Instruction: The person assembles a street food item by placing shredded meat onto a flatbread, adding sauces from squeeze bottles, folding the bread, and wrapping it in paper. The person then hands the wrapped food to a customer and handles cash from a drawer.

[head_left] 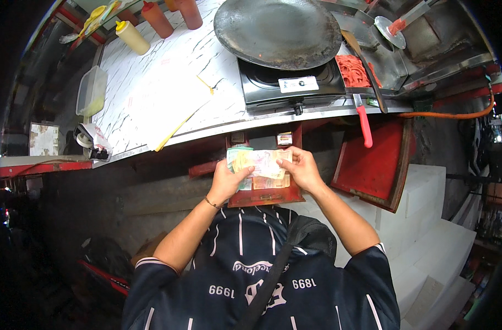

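Several banknotes (263,160) in yellowish, pinkish and green tones are held fanned out between my two hands. My left hand (226,183) grips their left side, thumb on top. At the right end, my right hand (304,169) pinches a note between thumb and fingers. Just beneath is a pulled-out red drawer (267,198) in front of my body. An orange banknote (272,183) shows below the held ones, over the drawer; whether it lies inside is hard to tell. A small box (284,138) sits toward the drawer's back.
A large dark round griddle (277,36) rests on a black gas stove (292,87). A red-handled knife (364,125) juts over the counter edge beside a wooden spatula (366,69) and sliced red meat (352,72). Squeeze bottles (157,19) stand far left. A red cabinet door (372,165) hangs open rightward.
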A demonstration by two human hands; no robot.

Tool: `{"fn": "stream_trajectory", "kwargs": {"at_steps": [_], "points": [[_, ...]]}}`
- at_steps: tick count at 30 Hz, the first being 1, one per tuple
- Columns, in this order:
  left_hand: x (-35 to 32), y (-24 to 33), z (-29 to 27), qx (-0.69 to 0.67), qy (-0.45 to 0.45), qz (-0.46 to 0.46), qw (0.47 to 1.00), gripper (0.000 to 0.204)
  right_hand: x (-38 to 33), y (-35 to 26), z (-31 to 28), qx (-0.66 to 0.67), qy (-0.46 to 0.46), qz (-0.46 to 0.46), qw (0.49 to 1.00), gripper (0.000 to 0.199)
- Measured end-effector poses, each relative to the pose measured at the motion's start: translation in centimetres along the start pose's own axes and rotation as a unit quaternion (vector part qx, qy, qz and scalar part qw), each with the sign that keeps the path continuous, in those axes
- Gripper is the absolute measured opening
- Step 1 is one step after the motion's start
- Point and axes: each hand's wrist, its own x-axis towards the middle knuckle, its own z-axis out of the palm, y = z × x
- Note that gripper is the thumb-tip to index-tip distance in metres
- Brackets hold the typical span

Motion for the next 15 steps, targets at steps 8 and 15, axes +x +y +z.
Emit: {"fn": "stream_trajectory", "kwargs": {"at_steps": [8, 15], "points": [[1.5, 3.7, -2.8, 0.040, -0.135, 0.056, 0.988, 0.044, -0.3, -5.3, 0.3, -0.328, -0.143, -0.233, 0.904, 0.021], [1.4, 0.4, 0.0, 0.010, -0.158, -0.060, 0.986, 0.028, -0.4, -3.8, 2.4, -0.204, 0.017, -0.156, 0.966, 0.037]]}}
